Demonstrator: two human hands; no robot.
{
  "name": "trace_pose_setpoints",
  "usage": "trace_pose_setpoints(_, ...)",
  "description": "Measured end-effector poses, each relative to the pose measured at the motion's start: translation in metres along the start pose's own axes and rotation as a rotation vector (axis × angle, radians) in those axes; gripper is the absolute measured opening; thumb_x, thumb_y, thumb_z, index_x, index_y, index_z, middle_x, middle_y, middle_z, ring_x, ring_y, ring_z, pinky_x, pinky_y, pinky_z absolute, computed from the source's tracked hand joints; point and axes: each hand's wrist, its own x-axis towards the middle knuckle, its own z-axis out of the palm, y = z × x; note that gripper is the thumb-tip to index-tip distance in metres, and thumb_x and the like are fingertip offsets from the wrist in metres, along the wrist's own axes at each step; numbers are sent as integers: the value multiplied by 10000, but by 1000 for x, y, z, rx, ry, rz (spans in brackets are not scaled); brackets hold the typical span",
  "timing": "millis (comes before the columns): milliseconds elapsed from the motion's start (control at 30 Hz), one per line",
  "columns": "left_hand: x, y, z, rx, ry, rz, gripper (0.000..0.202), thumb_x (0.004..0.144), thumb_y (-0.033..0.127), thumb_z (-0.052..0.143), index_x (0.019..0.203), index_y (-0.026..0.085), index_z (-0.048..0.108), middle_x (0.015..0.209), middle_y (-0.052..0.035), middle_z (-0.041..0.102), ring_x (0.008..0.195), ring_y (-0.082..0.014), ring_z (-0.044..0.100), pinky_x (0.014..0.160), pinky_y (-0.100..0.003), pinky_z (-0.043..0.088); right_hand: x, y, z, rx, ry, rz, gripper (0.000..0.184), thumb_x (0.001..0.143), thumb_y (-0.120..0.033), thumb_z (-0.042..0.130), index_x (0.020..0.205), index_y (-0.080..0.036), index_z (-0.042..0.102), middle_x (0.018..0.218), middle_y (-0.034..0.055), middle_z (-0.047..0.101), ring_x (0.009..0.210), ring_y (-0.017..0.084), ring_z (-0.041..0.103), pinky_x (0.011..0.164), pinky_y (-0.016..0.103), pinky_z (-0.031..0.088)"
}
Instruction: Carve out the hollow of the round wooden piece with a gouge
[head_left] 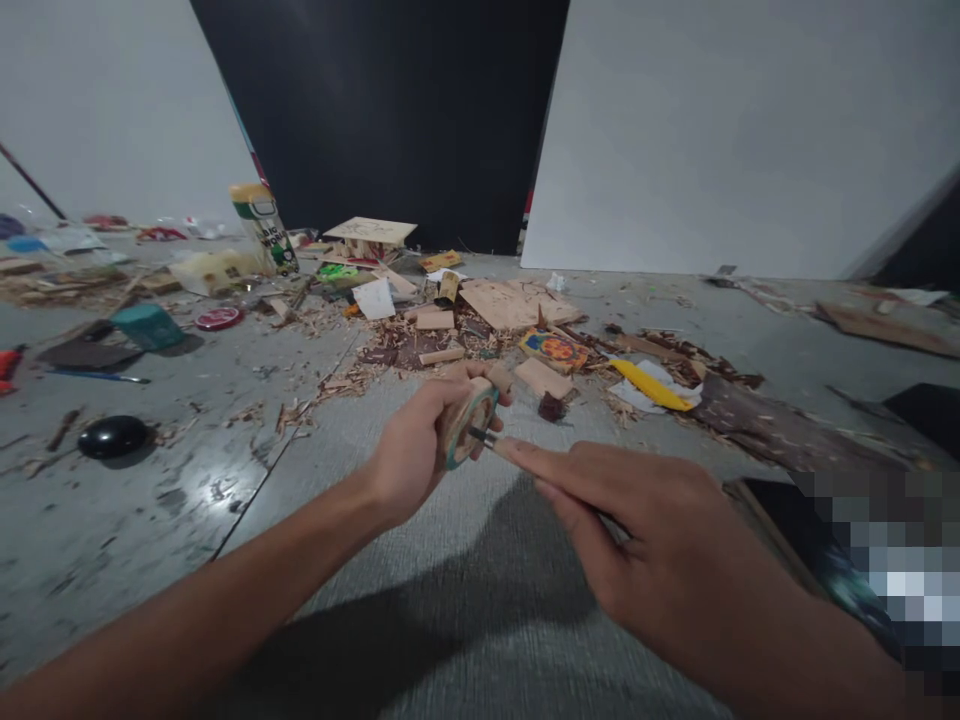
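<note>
My left hand [416, 440] is closed around a round wooden piece [469, 430] with a teal rim, held up on edge above the floor. Its face is turned to the right and shows a ring-like pattern. In my right hand [637, 510] is a slim wooden-handled tool [499, 443] with a pale collar and a dark tip. That tip touches or nearly touches the face of the round piece. Whether it is a brush or a carving blade I cannot tell. The left fingertips are partly hidden behind the piece.
Wood shavings and offcuts [544, 380] litter the grey floor ahead. Around them lie a painted block [553, 348], a yellow-handled tool [652, 385], a teal block [146, 327], a black rounded object [112, 437] and a tall container [264, 230]. Large white [735, 140] and black panels [382, 120] stand behind.
</note>
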Motion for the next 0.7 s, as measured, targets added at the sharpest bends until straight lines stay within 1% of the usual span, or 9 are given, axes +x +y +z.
trace_pose_setpoints(133, 0, 0, 0, -33, -11, -8, 241, 815, 286, 493, 910, 140, 660, 859, -88, 661, 716, -178, 573, 581, -264, 430, 0, -2, 0, -17, 4, -14, 452, 925, -73, 441, 1288, -180, 688, 935, 80, 785, 752, 210, 738, 708, 351, 633)
trace_pose_setpoints(300, -1, 1, 1, -45, -30, -14, 203, 805, 289, 475, 850, 155, 621, 815, -81, 635, 657, -172, 542, 554, -267, 410, -2, -2, -1, -25, -10, -9, 459, 930, -71, 442, 1316, -181, 664, 806, 48, 746, 674, 191, 699, 607, 323, 590)
trace_pose_setpoints(400, -2, 0, 2, -2, -31, -30, 184, 800, 268, 475, 839, 156, 616, 762, -61, 593, 649, -166, 517, 578, -268, 415, -2, -3, 0, -22, -11, -8, 450, 930, -69, 447, 1307, -172, 670, 752, 37, 730, 642, 188, 689, 582, 317, 582)
trace_pose_setpoints(433, -2, -1, 2, 15, -34, -30, 178, 797, 265, 478, 839, 157, 615, 744, -51, 576, 639, -161, 502, 587, -270, 417, -1, -4, 1, -20, -12, -3, 437, 931, -72, 448, 1289, -164, 681, 766, 43, 741, 653, 190, 698, 596, 317, 591)
trace_pose_setpoints(500, -2, -1, 2, 35, -34, -33, 172, 798, 262, 485, 856, 159, 612, 738, -43, 566, 637, -158, 494, 595, -271, 414, 0, -6, 3, 0, 10, 12, 399, 930, -90, 459, 1231, -157, 713, 871, 66, 781, 738, 202, 735, 678, 324, 621)
trace_pose_setpoints(567, -2, -2, 2, 32, -13, -34, 176, 804, 267, 485, 884, 163, 603, 777, -52, 590, 668, -166, 517, 588, -269, 406, 1, -8, 5, 23, 44, 23, 371, 926, -103, 471, 1185, -153, 732, 994, 86, 791, 844, 217, 753, 773, 336, 630)
trace_pose_setpoints(600, -2, -2, 1, 28, 3, -33, 178, 808, 273, 481, 891, 165, 597, 802, -59, 602, 690, -172, 529, 587, -268, 403, 1, -8, 6, 21, 55, 18, 374, 924, -99, 467, 1186, -144, 729, 999, 94, 790, 841, 219, 754, 771, 341, 632)
trace_pose_setpoints(633, -2, -3, 1, 38, 11, -29, 175, 811, 276, 478, 888, 167, 590, 815, -63, 606, 709, -174, 536, 590, -266, 403, 1, -9, 8, 2, 57, 4, 389, 923, -86, 451, 1202, -127, 719, 947, 100, 789, 786, 218, 749, 723, 343, 634)
trace_pose_setpoints(700, -1, -4, 0, 88, -3, -23, 162, 815, 283, 470, 867, 171, 575, 800, -56, 590, 715, -170, 529, 600, -261, 403, 0, -9, 10, -76, 29, -47, 432, 919, -51, 402, 1237, -81, 693, 780, 97, 752, 616, 210, 699, 555, 341, 598)
